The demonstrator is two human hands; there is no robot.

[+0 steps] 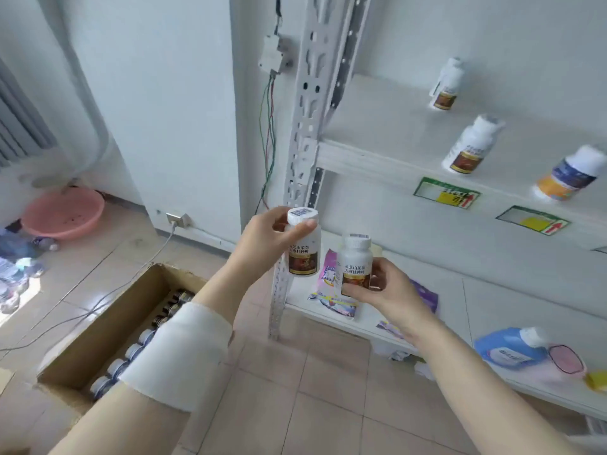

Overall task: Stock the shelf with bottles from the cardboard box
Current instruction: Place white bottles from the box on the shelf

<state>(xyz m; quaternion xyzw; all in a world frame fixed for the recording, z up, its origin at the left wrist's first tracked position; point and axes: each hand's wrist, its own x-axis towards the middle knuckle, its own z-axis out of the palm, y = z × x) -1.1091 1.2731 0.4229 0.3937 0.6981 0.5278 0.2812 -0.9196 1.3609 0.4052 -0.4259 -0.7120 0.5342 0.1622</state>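
Since each bottle is a small white plastic jar with a screw cap and a paper label, I judge it light and stiff, not fragile, though the smooth wall may slip a little under dry fingers. The left grip (262, 238) is closed round the shoulder of the left bottle (303, 254), thumb across the front just below the cap and the other fingers behind. This hold is good for carrying, but it leaves the body hanging, so the bottle can swing. The right grip (391, 290) is closed round the lower half of the right bottle (356, 261), thumb on the label, which should give better control for setting it down upright. Both bottles are held upright in the air, near each other but apart, in front of the shelf post (279, 290) and above the lower shelf board (509, 310), where some printed bags (331, 277) lie. More bottles in the box (115, 369) stand in rows inside the cardboard box (108, 326) on the floor (295, 389) at the left, partly hidden by the left forearm. Three shelf bottles (468, 147) stand on the upper shelf board (377, 126), well apart. Whether the jars are full I cannot tell; if they hold tablets, perhaps the weight sits low, so a hold at mid-body seems safest for placing.
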